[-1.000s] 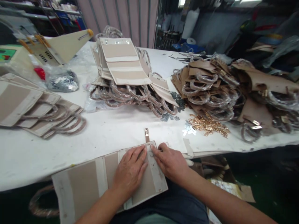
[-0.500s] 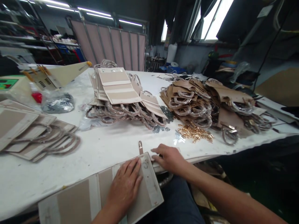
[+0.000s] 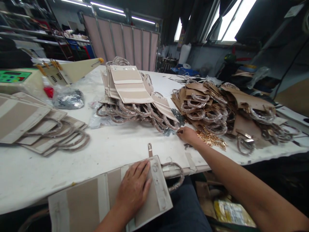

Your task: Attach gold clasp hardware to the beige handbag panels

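My left hand (image 3: pixel 134 187) rests flat, fingers stretched, on a beige bag panel (image 3: pixel 80 201) with pale strips, lying over the table's front edge and my lap. A plastic-wrapped handle (image 3: pixel 180 172) curves out from the panel's right side, and a small strap tab with a metal fitting (image 3: pixel 150 149) sticks out at its top. My right hand (image 3: pixel 187 134) is stretched forward over the table, fingertips pinched together beside small grey metal pieces (image 3: pixel 169 132). Whatever is between those fingertips is too small to tell. A heap of small gold metal pieces (image 3: pixel 213 140) lies just right of that hand.
Stacks of beige bag panels (image 3: pixel 131 91) with wrapped handles stand mid-table, with more panels (image 3: pixel 21 119) at left. Brown bag pieces (image 3: pixel 200 103) pile up at right. A machine with a green control panel (image 3: pixel 15 76) and a bag of dark parts (image 3: pixel 69 99) sit back left.
My right hand has moved from beside the panel's top corner forward to the small metal pieces, its fingers drawing together. My left hand stays on the panel. The view has shifted slightly.
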Demonstrator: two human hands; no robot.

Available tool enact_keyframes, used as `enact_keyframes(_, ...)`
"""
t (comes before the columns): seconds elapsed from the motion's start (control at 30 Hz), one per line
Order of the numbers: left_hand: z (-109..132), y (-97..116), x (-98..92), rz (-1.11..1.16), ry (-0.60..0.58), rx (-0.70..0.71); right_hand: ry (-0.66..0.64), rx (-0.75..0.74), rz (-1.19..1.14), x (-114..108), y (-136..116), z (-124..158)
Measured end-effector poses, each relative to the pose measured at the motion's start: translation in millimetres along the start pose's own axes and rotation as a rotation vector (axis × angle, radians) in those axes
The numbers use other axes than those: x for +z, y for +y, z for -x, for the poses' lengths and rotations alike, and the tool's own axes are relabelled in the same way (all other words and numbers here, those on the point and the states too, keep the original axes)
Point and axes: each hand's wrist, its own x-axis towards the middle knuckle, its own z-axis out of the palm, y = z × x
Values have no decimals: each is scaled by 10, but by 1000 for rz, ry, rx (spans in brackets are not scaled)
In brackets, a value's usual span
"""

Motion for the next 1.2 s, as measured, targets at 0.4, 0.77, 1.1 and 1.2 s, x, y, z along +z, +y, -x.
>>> enact_keyframes(0.4, 12, 41, -40, 75, -21, -30, -220, -165, -300, -428, -410, 694)
enact_keyframes(0.77, 47, 96, -64, 227, -41, -124, -451, -540, -378, -25, -1368, 1047)
enact_keyframes(1.1, -8, 132, -71, 313, -1, -193, -477, -579, -287, -40, -1349, 993)
enact_keyframes(1.2, -32, 148, -75, 335, 28, -209, -496, -574, -317, -36, -1336, 978)
